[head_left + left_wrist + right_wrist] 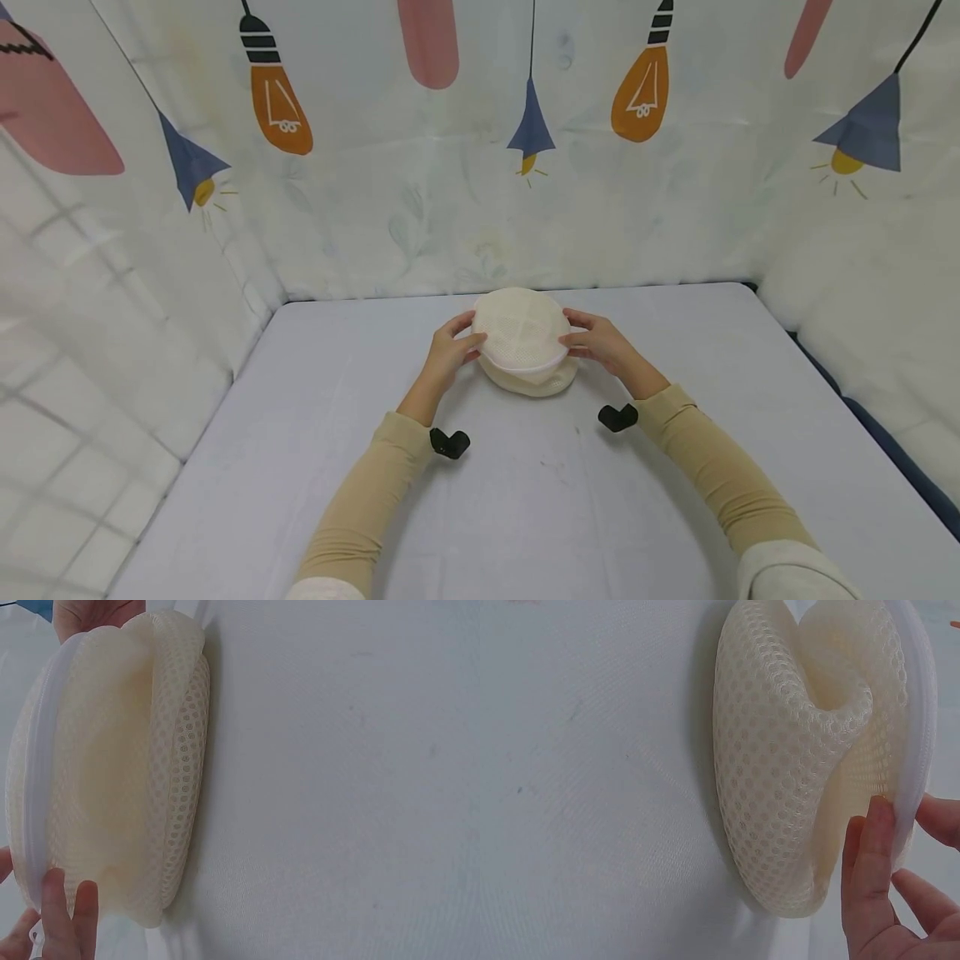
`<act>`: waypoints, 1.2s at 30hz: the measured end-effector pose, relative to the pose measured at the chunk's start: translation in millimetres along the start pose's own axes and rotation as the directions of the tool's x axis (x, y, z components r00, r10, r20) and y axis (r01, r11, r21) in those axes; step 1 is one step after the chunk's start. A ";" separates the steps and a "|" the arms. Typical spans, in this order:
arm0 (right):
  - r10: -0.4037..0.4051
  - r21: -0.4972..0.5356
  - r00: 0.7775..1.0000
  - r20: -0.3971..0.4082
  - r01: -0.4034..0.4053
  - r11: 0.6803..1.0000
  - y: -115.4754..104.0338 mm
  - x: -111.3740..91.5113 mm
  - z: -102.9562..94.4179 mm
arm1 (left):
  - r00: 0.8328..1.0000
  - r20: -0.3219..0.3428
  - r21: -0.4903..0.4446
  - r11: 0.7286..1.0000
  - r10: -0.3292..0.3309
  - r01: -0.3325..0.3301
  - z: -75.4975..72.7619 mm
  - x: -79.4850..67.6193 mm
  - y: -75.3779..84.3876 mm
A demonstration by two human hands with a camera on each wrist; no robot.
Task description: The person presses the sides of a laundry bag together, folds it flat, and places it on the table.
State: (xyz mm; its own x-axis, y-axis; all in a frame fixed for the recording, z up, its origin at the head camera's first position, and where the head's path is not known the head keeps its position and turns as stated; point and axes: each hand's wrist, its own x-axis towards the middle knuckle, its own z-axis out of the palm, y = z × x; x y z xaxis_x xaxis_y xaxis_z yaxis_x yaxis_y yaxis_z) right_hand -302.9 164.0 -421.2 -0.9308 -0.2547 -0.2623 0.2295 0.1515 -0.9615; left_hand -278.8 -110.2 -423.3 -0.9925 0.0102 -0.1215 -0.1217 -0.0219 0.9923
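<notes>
A cream mesh laundry bag (521, 329), round and soft, sits toward the back of the table with its upper part tipped up. My left hand (450, 352) pinches its left edge between thumb and fingers. On the opposite side, my right hand (598, 340) grips the right edge the same way. A smooth white zipper band (46, 742) runs along the raised rim in the left wrist view. Below that rim the lower mesh (769, 772) bulges and folds inward, resting on the table, as the right wrist view shows. Part of the bag's inside is hidden by the folds.
A white cloth (300, 467) covers the table. Behind it hangs a white curtain (360, 217) printed with lamps and bulbs, which also closes off both sides. Black wrist-camera pieces (450, 443) jut inward from both sleeves, over the tabletop.
</notes>
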 end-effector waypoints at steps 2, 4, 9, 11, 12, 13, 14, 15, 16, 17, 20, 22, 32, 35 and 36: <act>-0.001 -0.008 1.000 -0.001 0.001 1.000 -0.4 -0.3 -0.1 | 1.000 0.000 -0.003 1.000 -0.003 0.003 0.1 0.1 -0.2; -0.002 -0.012 1.000 -0.003 0.002 1.000 -0.8 -0.5 -0.2 | 1.000 0.001 -0.003 1.000 -0.005 0.005 0.1 0.3 -0.4; -0.004 -0.028 1.000 -0.002 0.004 1.000 -1.2 -1.2 -0.6 | 1.000 0.008 0.002 1.000 -0.011 0.011 -0.1 1.2 -2.3; -0.003 -0.036 1.000 -0.003 0.002 0.999 -1.3 -1.5 -0.3 | 1.000 0.010 0.006 1.000 -0.013 0.013 -0.1 1.7 -3.4; -0.002 -0.040 1.000 -0.004 0.002 0.999 -1.4 -1.6 -0.3 | 1.000 0.010 0.007 1.000 -0.016 0.016 0.0 1.9 -3.8; 0.000 -0.044 1.000 -0.007 0.000 0.999 -1.4 -1.8 -0.2 | 1.000 0.009 0.010 1.000 -0.018 0.018 0.1 2.0 -4.1; 0.000 -0.049 1.000 -0.007 0.000 0.999 -1.4 -1.7 -0.4 | 1.000 0.009 0.012 1.000 -0.020 0.020 0.2 2.4 -4.6; 0.002 -0.050 1.000 -0.010 -0.002 0.999 -1.3 -1.8 -0.3 | 1.000 0.009 0.013 1.000 -0.022 0.022 0.3 2.7 -4.9; 0.003 -0.049 1.000 -0.012 -0.004 0.999 -1.3 -2.0 -0.2 | 1.000 0.009 0.017 1.000 -0.024 0.023 0.5 2.6 -4.9; 0.003 -0.049 1.000 -0.012 -0.004 0.999 -1.3 -2.2 -0.2 | 1.000 0.008 0.017 1.000 -0.025 0.024 0.7 2.5 -5.0; 0.003 -0.048 1.000 -0.013 -0.004 0.999 -1.4 -3.7 0.3 | 0.999 0.015 0.014 0.999 -0.032 0.032 0.9 -0.5 -1.1; 0.005 -0.045 1.000 -0.014 -0.006 0.999 -1.6 -4.5 0.7 | 0.999 0.021 0.012 0.999 -0.034 0.034 0.6 -0.4 -1.3; 0.011 -0.054 1.000 -0.006 -0.011 0.998 0.3 -0.5 -1.2 | 0.999 0.015 0.014 0.999 -0.044 0.044 0.3 3.4 -9.1; 0.005 -0.061 1.000 0.003 -0.005 0.998 1.5 0.5 -1.4 | 0.999 0.021 0.021 0.999 -0.044 0.043 -0.3 3.0 -9.1; 0.003 -0.063 1.000 0.006 -0.002 0.998 1.9 0.6 -1.4 | 0.999 0.022 0.025 0.999 -0.046 0.045 -0.5 2.8 -9.1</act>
State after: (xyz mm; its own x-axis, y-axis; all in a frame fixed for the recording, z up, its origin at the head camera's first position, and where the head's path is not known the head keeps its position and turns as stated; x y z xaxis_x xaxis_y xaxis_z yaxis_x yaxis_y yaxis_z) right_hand -303.5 165.5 -423.1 -0.9283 -0.2605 -0.2655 0.2132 0.2122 -0.9537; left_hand -280.5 -110.5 -432.6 -0.9855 0.0335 -0.1664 -0.1664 0.0031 0.9861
